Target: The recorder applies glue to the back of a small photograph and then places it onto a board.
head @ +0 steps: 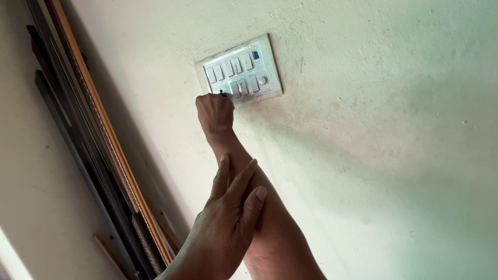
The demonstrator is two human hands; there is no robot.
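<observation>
Switchboard (240, 70), white and rectangular, sits high on the pale plaster wall (384, 129), and in my tilted head view it appears slanted, its right end raised. I count two rows of rocker switches on it, with one small blue switch (255, 54) at the upper right and a round knob (262, 80) at the lower right. My right hand (215, 110) reaches up to the board's lower left corner, curled into a closed fist around a small dark tool (223, 94); only the tool's dark tip shows above the knuckles, right against the bottom edge of the plate near the leftmost lower switch. I cannot tell what kind of tool it is, since the fist hides the rest. My left hand (228, 207) is open, fingers (244, 179) spread and lying flat against my right forearm (259, 218), thumb side pressed on the skin, holding nothing. The two hands are well apart, the left one resting far below the right wrist. To the left, several long wooden strips and dark boards (93, 140) lean in the corner against the wall, one of them light orange-brown with a patterned edge. Soft shadow from my raised arm falls across the wall to the right of the switchboard.
</observation>
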